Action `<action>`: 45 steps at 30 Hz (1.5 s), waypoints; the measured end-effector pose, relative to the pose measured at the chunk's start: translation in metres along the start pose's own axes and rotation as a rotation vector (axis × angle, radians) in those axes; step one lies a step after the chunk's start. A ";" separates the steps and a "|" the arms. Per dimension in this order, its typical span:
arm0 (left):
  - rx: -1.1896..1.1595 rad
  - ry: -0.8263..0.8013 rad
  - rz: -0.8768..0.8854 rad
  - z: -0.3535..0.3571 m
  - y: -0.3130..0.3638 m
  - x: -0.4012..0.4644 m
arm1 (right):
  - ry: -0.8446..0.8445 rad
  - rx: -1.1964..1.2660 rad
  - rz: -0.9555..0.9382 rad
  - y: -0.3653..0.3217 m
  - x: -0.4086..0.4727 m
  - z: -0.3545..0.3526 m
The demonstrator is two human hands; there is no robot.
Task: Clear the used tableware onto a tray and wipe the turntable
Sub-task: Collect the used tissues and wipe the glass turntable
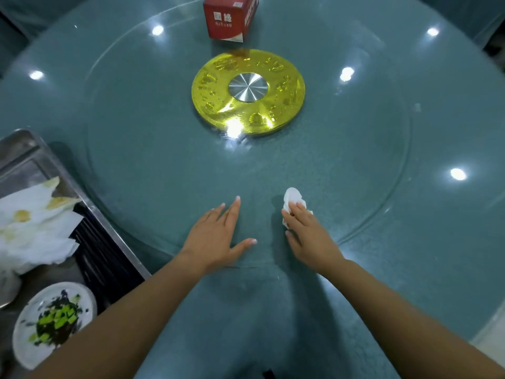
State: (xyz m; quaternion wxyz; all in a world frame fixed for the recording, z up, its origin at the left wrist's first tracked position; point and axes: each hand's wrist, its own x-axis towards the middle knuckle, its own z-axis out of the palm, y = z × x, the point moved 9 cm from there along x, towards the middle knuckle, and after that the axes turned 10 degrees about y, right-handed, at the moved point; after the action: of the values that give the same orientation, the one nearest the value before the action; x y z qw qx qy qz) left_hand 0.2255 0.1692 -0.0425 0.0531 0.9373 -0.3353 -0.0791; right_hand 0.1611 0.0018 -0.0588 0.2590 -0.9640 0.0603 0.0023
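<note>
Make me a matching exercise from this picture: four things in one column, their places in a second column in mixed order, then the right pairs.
Things:
1. red box
2. white tissue
3. small plate
4. left hand

Places:
A. on the metal tray, at the near left
B. flat on the glass turntable, fingers spread
C. beyond the gold centre disc
D. under the right hand

Pairs: 1-C, 2-D, 3-A, 4-B

Restaurant dining room: large round table [451, 269] with glass turntable [164, 165] on gold hub [248, 93]; steel tray [114, 236] of used tableware.
</note>
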 end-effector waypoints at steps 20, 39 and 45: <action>0.078 0.027 -0.165 -0.006 -0.090 -0.130 | -0.039 0.017 -0.190 -0.107 0.005 0.062; 0.059 0.176 -0.494 -0.077 -0.281 -0.290 | -0.117 0.093 -0.479 -0.390 0.053 0.150; 0.053 0.223 -0.616 -0.080 -0.340 -0.317 | -0.126 0.087 -0.553 -0.469 0.094 0.182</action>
State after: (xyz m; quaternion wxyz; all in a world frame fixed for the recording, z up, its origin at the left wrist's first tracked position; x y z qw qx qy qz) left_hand 0.2090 0.6362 0.0198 0.0387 0.9986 -0.0302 0.0204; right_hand 0.3145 0.4840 0.0144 0.2939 -0.9299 -0.2209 -0.0110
